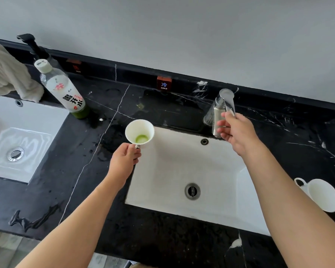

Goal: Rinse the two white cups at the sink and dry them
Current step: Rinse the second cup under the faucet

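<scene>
Pinching the small handle of a white cup (139, 132), left hand (124, 161) held it tilted at centre frame, just over the left rim of the sink (168, 171), mouth facing up toward the camera. Showed a green ring of residue at the cup bottom, w/ faint green tint up the walls. Right hand (236, 130), upper right of centre, wrapped fingers around the chrome faucet (221, 111) lever; no water seen running yet. Second white cup (324, 194) lay on its side on the black counter (162, 229) at right edge of frame, handle toward upper left, well apart from both hands.

Handling, as judged: looked like glazed ceramic, so stiff, light enough for one hand, prob. brittle against the marble or basin edge. Glaze likely slick once wet; a two-finger pinch on that small loop seemed weak for scrubbing. Better hold prob. a finger through the handle or palm round the body, esp. under the stream. Residue may need a finger rub, not just a rinse.

Towel (10, 74) sat upper left, beside a drink bottle (63, 89) w/ green liquid at its base; a second basin (17, 136) at left edge.
</scene>
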